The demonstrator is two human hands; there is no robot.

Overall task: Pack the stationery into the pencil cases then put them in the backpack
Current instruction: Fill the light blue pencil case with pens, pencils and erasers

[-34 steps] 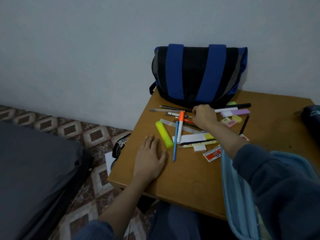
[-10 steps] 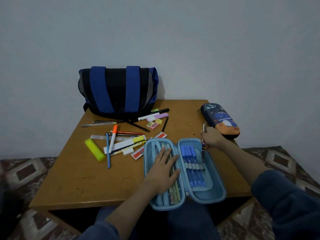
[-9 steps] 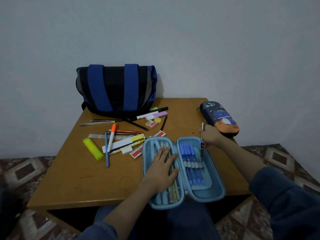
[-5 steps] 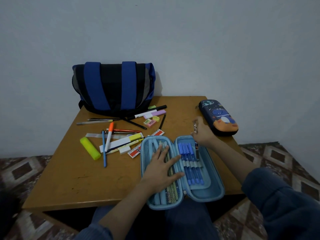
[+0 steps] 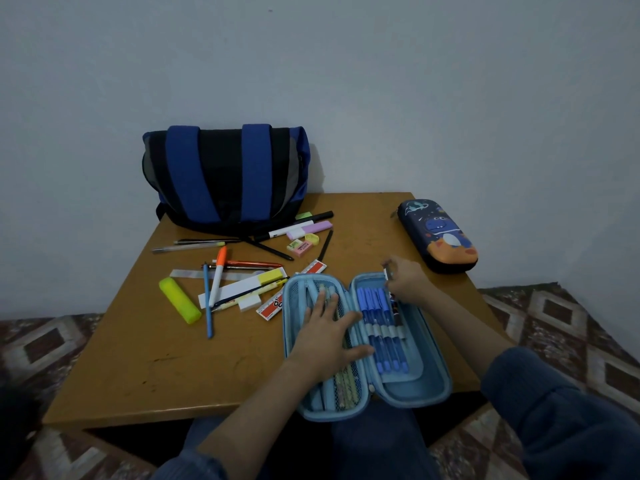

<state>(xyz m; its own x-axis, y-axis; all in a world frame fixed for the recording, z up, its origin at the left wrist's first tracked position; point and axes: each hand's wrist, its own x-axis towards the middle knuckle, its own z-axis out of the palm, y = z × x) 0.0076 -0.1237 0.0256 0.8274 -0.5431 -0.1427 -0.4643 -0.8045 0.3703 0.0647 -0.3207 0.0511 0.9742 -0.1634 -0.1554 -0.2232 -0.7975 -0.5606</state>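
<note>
My left hand (image 5: pixel 325 336) lies flat on the open case (image 5: pixel 415 386), fingers straight — pressing its mesh half. My right hand (image 5: pixel 407 284) pinches a pen (image 5: pixel 394 308) over the other half.

Left hand (image 5: pixel 329 337) flat, right hand (image 5: pixel 406 283) curled.

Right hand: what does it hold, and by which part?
The right hand pinches a thin pen-like item near its upper end, over the open pencil case. The left hand lies flat, holding nothing.
</note>
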